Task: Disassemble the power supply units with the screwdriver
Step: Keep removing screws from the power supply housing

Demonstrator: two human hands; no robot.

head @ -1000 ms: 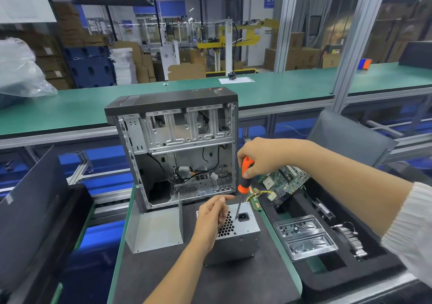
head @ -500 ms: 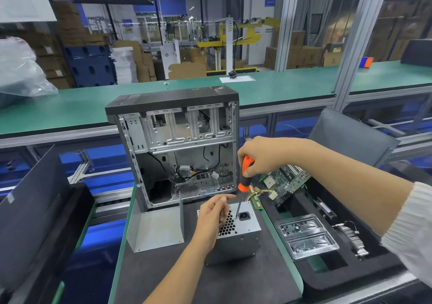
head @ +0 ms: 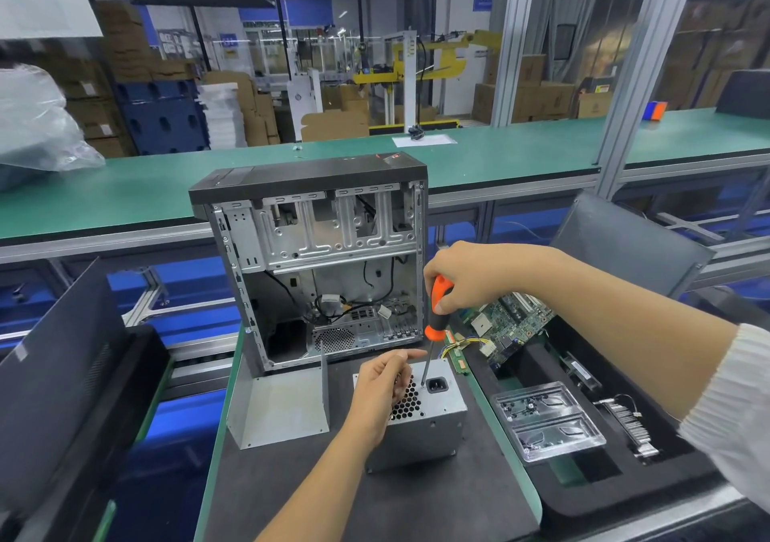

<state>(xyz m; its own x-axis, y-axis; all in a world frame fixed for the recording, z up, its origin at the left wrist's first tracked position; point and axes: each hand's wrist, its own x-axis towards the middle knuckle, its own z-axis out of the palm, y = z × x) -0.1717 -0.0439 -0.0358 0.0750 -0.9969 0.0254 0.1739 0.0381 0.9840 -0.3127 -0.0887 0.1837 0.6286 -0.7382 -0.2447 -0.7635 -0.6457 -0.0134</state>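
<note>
A power supply unit (head: 425,420) of dull grey sheet metal with a perforated grille; a screwdriver (head: 434,325) with a glossy orange-and-black plastic handle and bare metal shaft; a matt dark mat on the table (head: 375,508); a clear glossy plastic tray (head: 548,425).

The left hand (head: 381,391) hides part of the power supply unit's (head: 429,420) vent grille.

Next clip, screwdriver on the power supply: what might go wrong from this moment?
The screwdriver tip sits on the power supply unit close to the left hand; a slip might jab its fingers. The unit is steadied only by that hand, so pressure from the right hand could shift it.
</note>
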